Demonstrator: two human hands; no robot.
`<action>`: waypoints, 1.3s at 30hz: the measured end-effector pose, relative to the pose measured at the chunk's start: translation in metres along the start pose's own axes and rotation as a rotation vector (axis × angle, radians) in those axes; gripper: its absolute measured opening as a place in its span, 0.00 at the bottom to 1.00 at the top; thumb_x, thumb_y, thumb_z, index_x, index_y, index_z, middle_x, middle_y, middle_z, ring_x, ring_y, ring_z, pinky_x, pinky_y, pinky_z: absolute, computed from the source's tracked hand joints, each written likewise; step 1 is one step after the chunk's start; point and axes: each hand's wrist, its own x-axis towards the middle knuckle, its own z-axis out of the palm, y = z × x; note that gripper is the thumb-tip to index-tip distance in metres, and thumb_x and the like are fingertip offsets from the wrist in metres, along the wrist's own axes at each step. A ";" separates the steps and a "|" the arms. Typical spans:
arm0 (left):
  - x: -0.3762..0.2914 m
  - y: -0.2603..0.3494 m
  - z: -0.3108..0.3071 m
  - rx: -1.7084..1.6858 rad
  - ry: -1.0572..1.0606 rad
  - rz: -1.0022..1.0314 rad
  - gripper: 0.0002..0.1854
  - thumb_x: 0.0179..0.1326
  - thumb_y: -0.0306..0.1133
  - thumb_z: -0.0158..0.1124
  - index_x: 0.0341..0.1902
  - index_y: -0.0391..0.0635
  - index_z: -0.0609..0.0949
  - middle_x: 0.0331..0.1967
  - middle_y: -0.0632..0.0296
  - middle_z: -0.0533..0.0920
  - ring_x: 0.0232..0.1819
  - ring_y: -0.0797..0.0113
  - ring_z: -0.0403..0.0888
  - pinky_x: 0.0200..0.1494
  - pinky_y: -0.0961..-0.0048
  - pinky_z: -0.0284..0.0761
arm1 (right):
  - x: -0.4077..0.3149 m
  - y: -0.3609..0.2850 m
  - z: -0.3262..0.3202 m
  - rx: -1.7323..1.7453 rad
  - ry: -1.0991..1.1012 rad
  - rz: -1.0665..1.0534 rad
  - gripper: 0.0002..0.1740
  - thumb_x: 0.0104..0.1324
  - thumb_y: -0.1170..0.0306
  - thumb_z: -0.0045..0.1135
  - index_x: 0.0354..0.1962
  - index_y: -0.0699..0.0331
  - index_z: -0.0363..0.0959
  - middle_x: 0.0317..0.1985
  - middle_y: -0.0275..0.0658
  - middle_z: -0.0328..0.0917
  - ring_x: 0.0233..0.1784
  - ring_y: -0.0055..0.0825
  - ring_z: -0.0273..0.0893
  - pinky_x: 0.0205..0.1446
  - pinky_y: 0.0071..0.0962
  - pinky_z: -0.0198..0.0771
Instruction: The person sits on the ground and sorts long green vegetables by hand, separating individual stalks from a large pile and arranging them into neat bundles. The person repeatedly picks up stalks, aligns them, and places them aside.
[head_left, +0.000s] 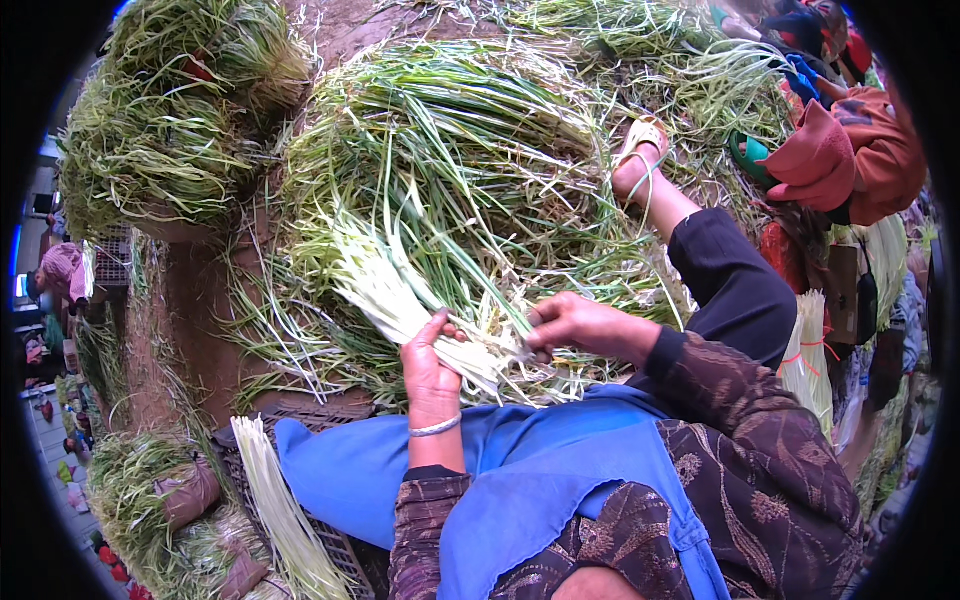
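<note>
My left hand (433, 367) is closed around a bundle of pale stalks (379, 292), which look like garlic chives. Their tips fan out up and to the left; the cut or root ends lie by my lap. Beside it, my right hand (581, 324) pinches a few green stalks (504, 304) between thumb and fingers, close to the bundle's lower end. Beyond both hands a large heap of loose green stalks (450, 112) spreads over the ground. A blue apron (517, 457) covers my lap.
A dark plastic crate (330, 544) at my left carries a sheaf of pale stalks (289, 510). Tied bundles (810, 360) stand at right. Big bales (165, 127) rise at upper left. A co-worker in orange (874, 161) sits at upper right; another person (64, 270) is far left.
</note>
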 end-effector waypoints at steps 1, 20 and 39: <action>0.002 0.006 -0.003 -0.042 -0.021 -0.013 0.04 0.56 0.19 0.63 0.36 0.34 0.79 0.20 0.60 0.76 0.21 0.69 0.74 0.27 0.72 0.76 | -0.018 0.005 -0.014 -0.203 -0.092 -0.039 0.10 0.62 0.68 0.62 0.30 0.68 0.77 0.30 0.34 0.79 0.26 0.19 0.75 0.32 0.22 0.69; -0.010 -0.008 0.007 0.310 -0.131 0.059 0.10 0.55 0.19 0.67 0.40 0.35 0.79 0.26 0.61 0.80 0.22 0.70 0.78 0.25 0.74 0.77 | 0.086 -0.032 0.027 -0.335 0.225 -0.162 0.15 0.60 0.64 0.62 0.33 0.70 0.78 0.24 0.36 0.79 0.26 0.19 0.73 0.31 0.24 0.69; 0.003 -0.010 -0.018 0.550 0.052 0.141 0.09 0.49 0.14 0.63 0.36 0.32 0.76 0.22 0.57 0.78 0.18 0.67 0.77 0.20 0.71 0.75 | 0.031 -0.155 -0.041 0.084 0.632 -0.755 0.07 0.68 0.70 0.53 0.37 0.66 0.73 0.27 0.38 0.81 0.18 0.14 0.72 0.19 0.15 0.67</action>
